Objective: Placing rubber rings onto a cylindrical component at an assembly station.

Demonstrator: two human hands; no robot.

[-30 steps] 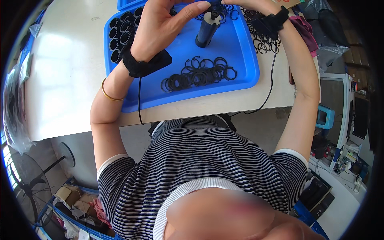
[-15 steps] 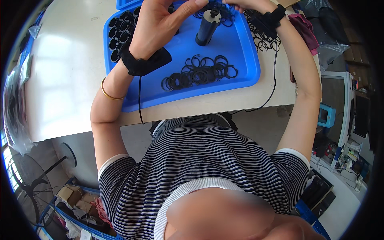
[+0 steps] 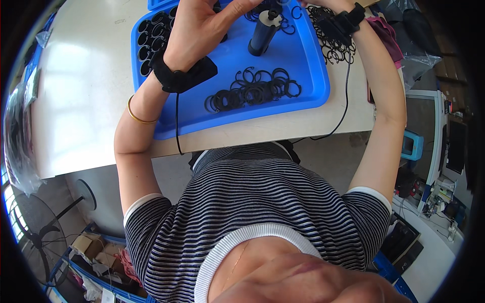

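My left hand reaches over the blue tray, its thumb stretched toward the post; the other fingers run past the upper edge. At the top of the picture my right hand is partly cut off, with a black retaining ring at its fingertips. Between the hands a dark cylindrical post with a pale top stands in the tray. Loose black retaining rings lie in a heap near the tray's front. More rings lie behind the post.
Black round parts stand in rows at the tray's left. Loose rings cover the table right of the tray, near a dark red cloth. Black cables trail from both wrist bands. A fan stands at the left.
My right hand has drawn up and slightly right, away from the rings behind the post, and a ring now shows at its fingertips. My left hand has barely moved.
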